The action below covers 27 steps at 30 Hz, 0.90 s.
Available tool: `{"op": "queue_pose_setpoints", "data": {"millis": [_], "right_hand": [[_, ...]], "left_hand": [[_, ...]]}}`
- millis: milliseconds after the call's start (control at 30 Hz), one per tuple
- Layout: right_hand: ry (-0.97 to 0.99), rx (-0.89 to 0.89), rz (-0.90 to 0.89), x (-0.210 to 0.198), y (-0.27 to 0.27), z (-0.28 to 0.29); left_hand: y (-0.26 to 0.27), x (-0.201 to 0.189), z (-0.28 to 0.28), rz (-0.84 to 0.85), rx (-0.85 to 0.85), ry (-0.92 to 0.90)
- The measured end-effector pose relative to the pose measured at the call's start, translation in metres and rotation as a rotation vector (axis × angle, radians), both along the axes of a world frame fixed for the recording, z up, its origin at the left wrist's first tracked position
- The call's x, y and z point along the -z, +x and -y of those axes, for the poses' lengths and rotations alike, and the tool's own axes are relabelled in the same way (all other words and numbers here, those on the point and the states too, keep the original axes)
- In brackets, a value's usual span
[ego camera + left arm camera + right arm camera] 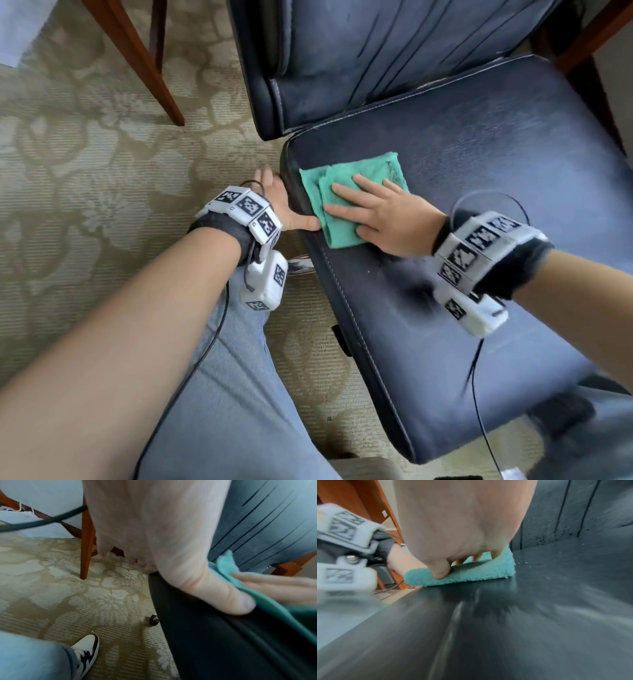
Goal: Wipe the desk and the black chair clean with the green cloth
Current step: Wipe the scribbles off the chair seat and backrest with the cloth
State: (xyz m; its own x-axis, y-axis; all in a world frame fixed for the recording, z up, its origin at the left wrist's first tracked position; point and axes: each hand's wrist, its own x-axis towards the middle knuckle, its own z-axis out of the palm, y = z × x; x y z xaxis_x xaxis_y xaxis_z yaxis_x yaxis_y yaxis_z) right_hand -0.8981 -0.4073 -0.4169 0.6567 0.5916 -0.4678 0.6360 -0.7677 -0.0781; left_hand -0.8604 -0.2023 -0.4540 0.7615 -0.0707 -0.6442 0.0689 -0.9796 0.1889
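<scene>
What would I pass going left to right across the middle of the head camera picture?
Patterned carpet → left hand gripping the seat edge → green cloth → right hand pressing it → black chair seat.

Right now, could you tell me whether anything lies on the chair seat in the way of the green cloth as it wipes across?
Nothing visible does. The right hand presses the green cloth flat at the seat's left edge, and the rest of the black chair seat shows only dusty smears. The left hand grips the seat's rim beside the cloth.

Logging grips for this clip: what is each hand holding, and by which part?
The left hand grips the chair seat at its side edge. The right hand holds nothing; flat fingers press the green cloth onto the seat.
</scene>
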Motion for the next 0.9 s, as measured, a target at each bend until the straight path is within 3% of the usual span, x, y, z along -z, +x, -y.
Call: {"op": "queue_pose_setpoints", "data": {"millis": [233, 367, 633, 733, 900], "right_hand": [[-0.062, -0.11, -0.019, 0.005, -0.056, 0.033], [-0.021, -0.066, -0.087, 0.004, -0.046, 0.028], [0.005, -0.033, -0.061, 0.0, 0.015, -0.017], [0.035, 0.015, -0.06, 0.002, 0.043, -0.041], [0.071, 0.08, -0.061, 0.002, 0.08, -0.07]], "left_hand": [[0.004, -0.007, -0.013, 0.188, 0.04, -0.177], [0.006, -0.008, -0.015, 0.208, 0.11, -0.286], [0.01, 0.007, -0.018, 0.142, -0.009, -0.382], [0.011, 0.006, -0.014, 0.149, -0.034, -0.345], [0.007, 0.013, -0.02, 0.104, 0.012, -0.113]]}}
